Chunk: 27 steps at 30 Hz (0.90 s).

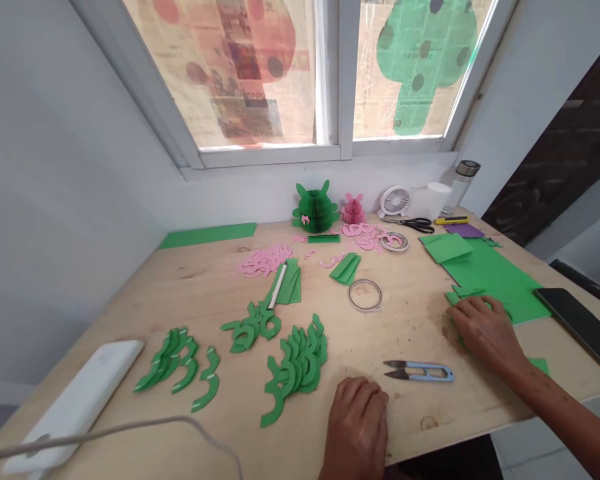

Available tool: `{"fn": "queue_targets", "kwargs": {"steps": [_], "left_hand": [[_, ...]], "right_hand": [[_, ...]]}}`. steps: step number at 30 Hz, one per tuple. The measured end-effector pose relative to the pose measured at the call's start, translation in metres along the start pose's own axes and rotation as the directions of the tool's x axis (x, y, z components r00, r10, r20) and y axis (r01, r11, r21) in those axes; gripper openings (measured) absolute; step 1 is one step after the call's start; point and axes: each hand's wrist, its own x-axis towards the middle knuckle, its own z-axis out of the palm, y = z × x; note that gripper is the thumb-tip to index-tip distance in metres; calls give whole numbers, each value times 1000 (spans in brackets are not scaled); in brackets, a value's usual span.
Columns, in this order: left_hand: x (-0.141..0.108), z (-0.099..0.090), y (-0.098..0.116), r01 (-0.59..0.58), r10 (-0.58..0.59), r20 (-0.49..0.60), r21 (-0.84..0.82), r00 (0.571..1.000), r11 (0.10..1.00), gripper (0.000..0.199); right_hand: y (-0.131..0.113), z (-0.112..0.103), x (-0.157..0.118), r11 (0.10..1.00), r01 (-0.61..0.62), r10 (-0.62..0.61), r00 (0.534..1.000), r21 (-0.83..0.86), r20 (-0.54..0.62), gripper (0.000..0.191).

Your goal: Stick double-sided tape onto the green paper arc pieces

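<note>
My left hand point(359, 423) rests on the table's front part with its fingers curled together; whether anything is under them is hidden. To its upper left lies a fanned pile of green curved paper pieces point(300, 360). Blue-handled thread snips point(420, 371) lie between my two hands. On the right, my right hand point(483, 330) reaches down over small green paper scraps point(467, 292), beside a large green sheet point(500, 273). Its fingers point down at the scraps, and their tips are partly hidden, so its hold is unclear.
More green cutouts point(170, 357) lie at the left near a white device point(75, 407) and a cable point(170, 420). Pink pieces point(267, 260), a tape roll point(365, 295), black scissors point(415, 223) and a green paper figure point(315, 208) stand or lie farther back. A phone point(580, 327) is right.
</note>
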Motion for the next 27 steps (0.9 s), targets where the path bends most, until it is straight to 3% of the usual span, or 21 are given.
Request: {"fn": "queue_targets", "kwargs": {"steps": [6,11,20,27], "left_hand": [[-1,2,-2,-10,10,-15,-6,1000,1000,24],[-1,3,-2,7,-7,-4,-23,1000,1000,24],[0,2,1,41,-40,12,-31,999,999,26],[2,5,1,41,-41,-3,-30,999,999,25]], "right_hand": [[-12,2,-5,990,46,-32,994,135,-100,21],[-22,-2,14,972,27,14,985,235,-170,18],[-80,7,81,874,192,-162,981,447,-104,19],[-96,11,97,859,133,-146,989,495,-11,7]]}}
